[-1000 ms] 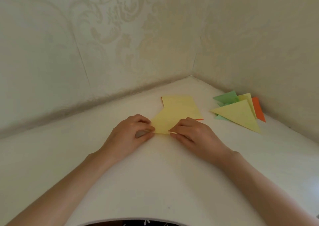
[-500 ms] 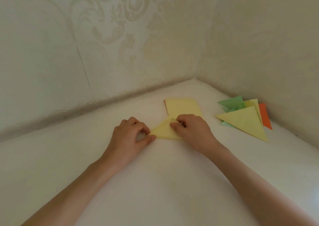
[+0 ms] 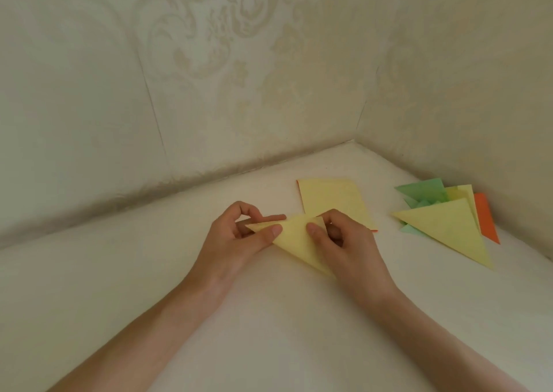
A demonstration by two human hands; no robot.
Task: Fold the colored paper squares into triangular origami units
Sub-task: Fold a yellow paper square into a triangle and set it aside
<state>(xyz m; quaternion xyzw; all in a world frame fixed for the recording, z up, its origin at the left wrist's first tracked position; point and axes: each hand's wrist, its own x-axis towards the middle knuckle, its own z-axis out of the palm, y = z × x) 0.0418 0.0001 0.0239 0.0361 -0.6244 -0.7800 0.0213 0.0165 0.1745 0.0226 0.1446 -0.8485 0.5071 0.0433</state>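
- We see both forearms come in from the bottom of the view, from about seven and five o'clock, and meet near the middle of the white surface (image 3: 269, 332).
- Our left hand (image 3: 239, 236) pinches the left tip of the yellow triangle (image 3: 294, 240). The thumb lies flat on top of the paper, and the forefinger arches over and comes down behind the upper edge.
- Our right hand (image 3: 344, 242) grips the same triangle at its right side. The thumb presses on the top face, just across from the left thumb, and the other fingers are curled in behind the paper.
- The yellow triangle is between the two hands, its long edge uppermost and its point aimed toward five o'clock. We cannot tell whether it rests on the surface or is lifted a little off it.
- The right part of the triangle is covered by the right hand, so its far corner is hidden. The fingertips under the paper are also out of sight.
- At one o'clock from the hands lies the stack of yellow squares (image 3: 332, 201), flat on the surface. A thin orange edge shows along its left side and at its near right corner. How many sheets it holds we cannot make out.
- At three o'clock, near the right wall (image 3: 463, 77), lies the pile of folded triangles (image 3: 443, 228). A large yellow one is on top, with green (image 3: 422, 189) and orange (image 3: 486, 216) pieces sticking out from beneath. Their overlap hides the exact count.
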